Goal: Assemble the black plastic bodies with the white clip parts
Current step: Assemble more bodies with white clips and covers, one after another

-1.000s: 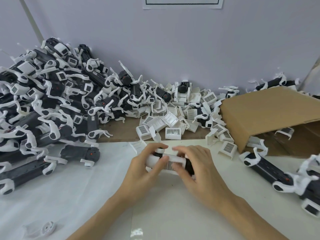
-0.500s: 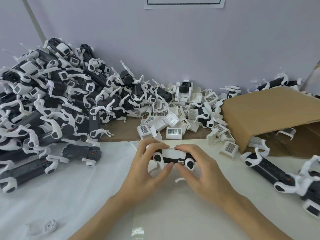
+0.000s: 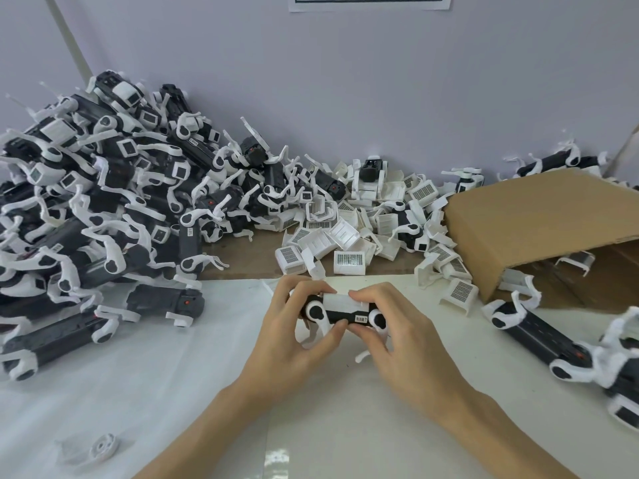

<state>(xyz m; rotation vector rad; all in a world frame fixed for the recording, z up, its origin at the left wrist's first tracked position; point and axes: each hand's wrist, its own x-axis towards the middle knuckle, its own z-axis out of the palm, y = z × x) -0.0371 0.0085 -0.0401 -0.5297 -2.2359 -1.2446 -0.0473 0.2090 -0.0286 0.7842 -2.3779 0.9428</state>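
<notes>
A pale lilac wall (image 3: pixel 380 91) closes the far side of the room, a white sheet of paper (image 3: pixel 370 3) stuck to it at 12 o'clock. Below runs the counter (image 3: pixel 173 392), mostly under a white cover, bare brown near the wall. A great heap of assembled units (image 3: pixel 103 202) rises at 10 o'clock. A tipped cardboard box (image 3: pixel 539 219) lies at 2 o'clock. Loose white clip parts (image 3: pixel 349 233) are strewn at 12 o'clock, just beyond the hands. At centre, the left hand (image 3: pixel 287 340) and right hand (image 3: pixel 404 337) both grip one black plastic body (image 3: pixel 340 314), a white clip (image 3: pixel 340 301) seated on top. A small white disc (image 3: pixel 103 447) sits at 7 o'clock.
</notes>
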